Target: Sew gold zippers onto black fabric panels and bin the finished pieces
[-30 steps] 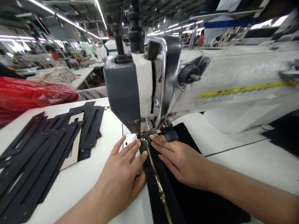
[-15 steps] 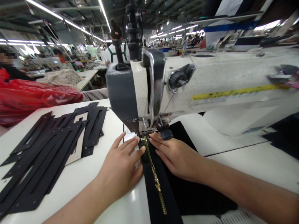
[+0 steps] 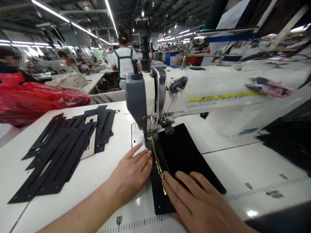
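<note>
1. Gold zipper (image 3: 156,159) at six o'clock in the head view, lying on a black panel (image 3: 157,202), its far end right by the presser foot (image 3: 152,132).
2. Left hand (image 3: 136,173), seven o'clock: open, fingertips on the panel's left edge. Right hand (image 3: 196,200), five o'clock: spread open over panel and black fabric (image 3: 191,152), a fingertip beside the slider (image 3: 160,175).
3. Danger here, I reckon: uneven pressure could skew the panel, letting stitches stray toward the metal teeth; the slider could foul the foot if fed that far.
4. White table (image 3: 97,176): overlapping black cut pieces (image 3: 59,161) toward half past eight.
5. Around it: red bag (image 3: 43,97) just past nine, co-worker (image 3: 124,63) at eleven, back turned.
</note>
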A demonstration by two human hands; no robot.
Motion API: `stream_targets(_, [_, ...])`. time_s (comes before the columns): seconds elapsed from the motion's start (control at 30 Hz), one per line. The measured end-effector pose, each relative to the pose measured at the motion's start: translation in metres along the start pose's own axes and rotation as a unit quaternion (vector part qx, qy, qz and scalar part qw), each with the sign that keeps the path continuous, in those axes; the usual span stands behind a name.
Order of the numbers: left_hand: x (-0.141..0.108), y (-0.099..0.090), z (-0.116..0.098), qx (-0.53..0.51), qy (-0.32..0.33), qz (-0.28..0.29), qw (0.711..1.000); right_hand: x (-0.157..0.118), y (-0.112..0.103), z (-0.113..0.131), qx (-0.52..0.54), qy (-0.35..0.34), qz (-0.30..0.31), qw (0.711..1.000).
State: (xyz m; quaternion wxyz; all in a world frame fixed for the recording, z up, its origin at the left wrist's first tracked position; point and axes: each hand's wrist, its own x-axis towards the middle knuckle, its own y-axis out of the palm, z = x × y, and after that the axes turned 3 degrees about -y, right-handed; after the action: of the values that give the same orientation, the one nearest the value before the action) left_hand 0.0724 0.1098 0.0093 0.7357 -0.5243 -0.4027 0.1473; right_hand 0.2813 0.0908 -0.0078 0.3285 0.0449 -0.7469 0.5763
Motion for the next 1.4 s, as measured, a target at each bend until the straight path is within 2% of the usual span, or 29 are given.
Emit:
stream_targets(0.17, [0.001,-0.001,-0.003,0.008,0.004,0.008,1.000,0.003,0.011,0.011,-0.033,-0.013,-0.055,0.998])
stream_targets(0.27, [-0.003,0.001,-0.004,-0.002,-0.017,0.020,1.000,0.005,0.014,0.012,-0.020,-0.019,-0.086,0.996])
stream_targets(0.37, [-0.005,0.003,-0.005,-0.007,-0.038,0.017,0.999,0.006,0.011,0.009,0.012,-0.002,-0.091,0.996])
stream_targets(0.43, [-0.005,0.002,-0.007,-0.015,-0.046,0.019,0.999,0.010,0.005,0.004,0.052,0.011,-0.068,0.996])
stream_targets(0.53, [-0.004,-0.001,-0.008,-0.034,-0.064,0.017,0.997,0.023,-0.004,-0.006,0.144,0.059,0.008,0.988])
stream_targets(0.67, [-0.004,-0.006,-0.009,-0.067,-0.099,0.014,0.993,0.042,0.000,-0.023,0.210,0.141,0.078,0.964])
stream_targets(0.87, [-0.010,-0.002,-0.009,-0.105,-0.125,-0.010,0.987,0.052,0.010,-0.037,0.275,0.143,0.096,0.946])
stream_targets(1.07, [-0.010,-0.003,-0.011,-0.101,-0.156,0.028,0.982,0.055,0.005,-0.037,0.277,0.168,0.108,0.940])
stream_targets(1.17, [-0.008,-0.005,-0.014,-0.078,-0.157,0.046,0.983,0.046,0.005,-0.026,0.176,0.166,0.047,0.969])
stream_targets(1.27, [-0.006,-0.005,-0.016,-0.077,-0.159,0.041,0.983,0.028,0.005,-0.011,0.045,0.074,-0.057,0.995])
stream_targets(1.33, [-0.007,-0.005,-0.016,-0.087,-0.160,0.037,0.983,0.016,0.007,-0.001,0.027,0.028,-0.087,0.995])
stream_targets(1.4, [-0.008,-0.005,-0.016,-0.097,-0.159,0.042,0.982,0.008,0.009,0.006,0.039,0.035,-0.093,0.994])
